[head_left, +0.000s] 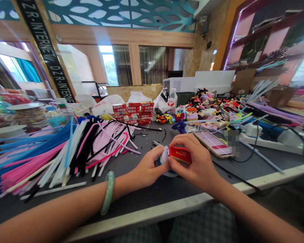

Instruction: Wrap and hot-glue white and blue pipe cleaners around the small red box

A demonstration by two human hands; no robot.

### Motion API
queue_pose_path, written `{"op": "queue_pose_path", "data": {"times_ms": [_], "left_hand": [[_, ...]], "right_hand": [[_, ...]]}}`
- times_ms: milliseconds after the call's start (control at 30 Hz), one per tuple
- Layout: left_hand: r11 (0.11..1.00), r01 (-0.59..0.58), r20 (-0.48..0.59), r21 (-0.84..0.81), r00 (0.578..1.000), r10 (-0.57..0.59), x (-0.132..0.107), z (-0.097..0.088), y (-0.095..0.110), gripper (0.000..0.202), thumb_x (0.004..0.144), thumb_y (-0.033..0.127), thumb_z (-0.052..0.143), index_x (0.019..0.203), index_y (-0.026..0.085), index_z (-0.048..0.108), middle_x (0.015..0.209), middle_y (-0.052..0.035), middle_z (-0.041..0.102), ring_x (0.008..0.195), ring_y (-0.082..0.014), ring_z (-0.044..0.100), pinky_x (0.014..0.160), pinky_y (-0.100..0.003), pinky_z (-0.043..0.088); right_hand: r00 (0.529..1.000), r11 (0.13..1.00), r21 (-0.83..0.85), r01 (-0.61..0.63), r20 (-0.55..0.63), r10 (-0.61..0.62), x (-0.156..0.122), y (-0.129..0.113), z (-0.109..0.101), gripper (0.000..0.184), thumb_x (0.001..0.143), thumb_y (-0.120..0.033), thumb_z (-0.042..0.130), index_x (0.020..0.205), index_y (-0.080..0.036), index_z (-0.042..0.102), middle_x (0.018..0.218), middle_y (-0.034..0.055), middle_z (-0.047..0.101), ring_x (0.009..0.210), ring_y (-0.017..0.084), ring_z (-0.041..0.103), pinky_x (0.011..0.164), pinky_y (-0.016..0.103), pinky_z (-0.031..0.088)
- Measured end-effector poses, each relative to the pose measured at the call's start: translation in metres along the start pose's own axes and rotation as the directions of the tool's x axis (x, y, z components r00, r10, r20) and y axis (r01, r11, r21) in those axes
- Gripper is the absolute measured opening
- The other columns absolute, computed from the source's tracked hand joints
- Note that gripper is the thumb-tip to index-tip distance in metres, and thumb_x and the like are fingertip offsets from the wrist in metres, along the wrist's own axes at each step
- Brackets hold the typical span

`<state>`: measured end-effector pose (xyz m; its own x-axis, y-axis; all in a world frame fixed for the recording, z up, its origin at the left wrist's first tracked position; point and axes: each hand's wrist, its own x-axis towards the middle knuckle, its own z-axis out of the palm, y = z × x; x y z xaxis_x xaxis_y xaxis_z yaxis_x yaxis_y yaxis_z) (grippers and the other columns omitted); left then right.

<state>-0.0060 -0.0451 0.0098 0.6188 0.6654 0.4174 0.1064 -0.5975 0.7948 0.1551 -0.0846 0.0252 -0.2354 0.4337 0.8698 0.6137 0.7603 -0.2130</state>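
My left hand (151, 166), with a green bangle on its wrist, pinches a small white-and-blue piece (164, 156) between thumb and fingers. The fingertips of my right hand (196, 157) meet this piece from the other side, closed around it. A red item with yellow lettering (178, 154) shows inside the curve of my right hand; whether it is held or lies behind the fingers is unclear. A pointed metal tip (156, 143) sticks out just beyond my left fingers. My hands hide most of the small piece.
Pipe cleaners (58, 158) in several colours lie at left. Behind are stacked red boxes (133, 112), a bottle (172, 101) and a pile of small dolls (205, 104). A phone (212, 144) lies at right, near a power strip (268, 143) and cables. A pale table edge (182, 204) runs in front.
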Motion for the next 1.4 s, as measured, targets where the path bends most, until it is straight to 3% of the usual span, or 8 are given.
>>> {"op": "queue_pose_path", "data": {"times_ms": [533,900,1400], "left_hand": [[1.0,-0.022,-0.006,0.004,1.0,0.023,0.001,0.001,-0.001,0.022,0.08,0.035,0.052,0.087,0.014,0.054,0.088,-0.0049,0.054,0.088,-0.0207,0.052,0.083,-0.032,0.043],[0.998,0.014,-0.035,-0.069,0.999,-0.017,0.002,0.002,-0.004,0.023,0.078,0.034,0.055,0.09,0.014,0.054,0.091,-0.006,0.057,0.091,-0.0224,0.054,0.085,-0.034,0.044],[0.992,0.06,-0.047,-0.111,0.997,-0.066,0.002,0.002,-0.006,0.034,0.077,0.045,0.059,0.09,0.014,0.057,0.088,-0.0052,0.06,0.088,-0.0223,0.056,0.083,-0.034,0.045]], "right_hand": [[0.992,0.988,-0.118,0.102,-0.067,-0.11,0.0,-0.008,0.0,0.02,0.075,-0.011,0.054,0.092,-0.02,0.051,0.091,0.008,0.058,0.087,0.022,0.054,0.076,0.037,0.046],[0.977,0.952,-0.234,0.198,-0.032,-0.212,0.003,-0.001,-0.004,0.019,0.075,-0.012,0.056,0.092,-0.019,0.053,0.091,0.0094,0.058,0.087,0.024,0.054,0.076,0.04,0.047],[0.978,0.954,-0.224,0.199,-0.011,-0.206,0.005,0.005,-0.007,0.016,0.075,-0.012,0.056,0.09,-0.018,0.054,0.089,0.0099,0.059,0.085,0.024,0.054,0.074,0.039,0.047]]}}
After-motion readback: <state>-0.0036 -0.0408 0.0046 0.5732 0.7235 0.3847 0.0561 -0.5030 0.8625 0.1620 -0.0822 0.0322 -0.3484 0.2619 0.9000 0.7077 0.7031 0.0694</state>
